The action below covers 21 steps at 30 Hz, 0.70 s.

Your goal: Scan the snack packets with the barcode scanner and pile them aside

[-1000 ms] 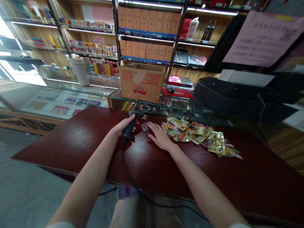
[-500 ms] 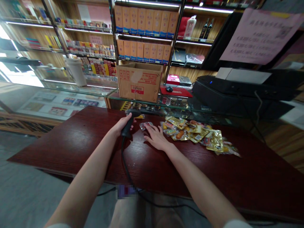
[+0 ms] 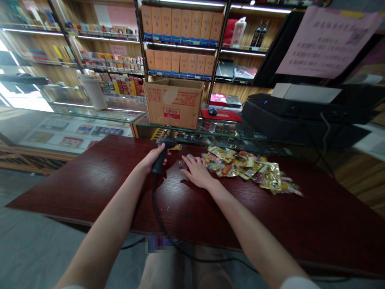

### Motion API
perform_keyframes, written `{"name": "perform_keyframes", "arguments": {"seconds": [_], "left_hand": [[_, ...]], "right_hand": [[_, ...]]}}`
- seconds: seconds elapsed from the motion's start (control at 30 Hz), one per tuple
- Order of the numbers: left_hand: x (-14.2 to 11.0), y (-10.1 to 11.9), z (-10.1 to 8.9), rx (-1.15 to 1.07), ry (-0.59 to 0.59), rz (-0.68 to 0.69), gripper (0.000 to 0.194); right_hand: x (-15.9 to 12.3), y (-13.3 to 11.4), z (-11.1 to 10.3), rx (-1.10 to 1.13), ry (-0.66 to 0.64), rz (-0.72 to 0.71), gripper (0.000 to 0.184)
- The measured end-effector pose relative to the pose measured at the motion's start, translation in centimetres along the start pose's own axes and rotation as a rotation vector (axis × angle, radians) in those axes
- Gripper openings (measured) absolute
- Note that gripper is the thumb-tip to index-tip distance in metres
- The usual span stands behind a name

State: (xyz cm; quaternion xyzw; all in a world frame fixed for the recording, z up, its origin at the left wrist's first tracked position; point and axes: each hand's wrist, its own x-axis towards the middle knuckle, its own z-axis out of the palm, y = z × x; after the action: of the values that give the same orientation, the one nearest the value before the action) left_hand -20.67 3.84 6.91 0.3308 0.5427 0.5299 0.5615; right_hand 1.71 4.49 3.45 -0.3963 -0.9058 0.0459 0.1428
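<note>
My left hand (image 3: 151,159) is wrapped round the handle of a black barcode scanner (image 3: 158,162), its head tilted over the far side of the dark red table. A small snack packet with a yellow part (image 3: 176,147) lies just right of the scanner head. My right hand (image 3: 197,172) rests palm down with its fingers stretched over a small clear-and-red snack packet (image 3: 181,163), mostly hidden under the fingertips. Right beside that hand spreads a heap of snack packets (image 3: 249,170), some gold foil, others clear with sausage-like pieces inside.
The scanner's black cable (image 3: 155,200) runs down over the near table edge. Behind the table (image 3: 120,184), an open cardboard box (image 3: 173,105) stands on a glass display counter (image 3: 114,115). A black printer-like machine (image 3: 270,116) sits at the right. Stocked shelves line the back.
My right hand has slid slightly forward, so its fingers cover more of the small packet. My left hand keeps the scanner in nearly the same place. The whole view has shifted a little.
</note>
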Motion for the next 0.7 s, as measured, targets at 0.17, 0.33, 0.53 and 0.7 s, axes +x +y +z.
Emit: {"name": "perform_keyframes", "arguments": {"seconds": [0.17,0.33,0.53,0.7], "left_hand": [[-0.2,0.1,0.1,-0.001,-0.002,0.006,0.036],[-0.6,0.2,0.4,-0.002,-0.021,0.006,0.036],[-1.1,0.5,0.5,-0.055,-0.169,-0.06,0.039],[-1.7,0.3,0.7,-0.058,-0.345,-0.065,0.043]], "right_hand": [[-0.1,1.7,0.0,0.021,0.066,0.047,0.017],[0.4,4.1,0.5,0.228,0.24,-0.018,0.041],[0.5,4.5,-0.4,0.228,0.426,-0.143,0.033],[0.1,4.5,-1.3,0.126,0.481,-0.187,0.031]]}}
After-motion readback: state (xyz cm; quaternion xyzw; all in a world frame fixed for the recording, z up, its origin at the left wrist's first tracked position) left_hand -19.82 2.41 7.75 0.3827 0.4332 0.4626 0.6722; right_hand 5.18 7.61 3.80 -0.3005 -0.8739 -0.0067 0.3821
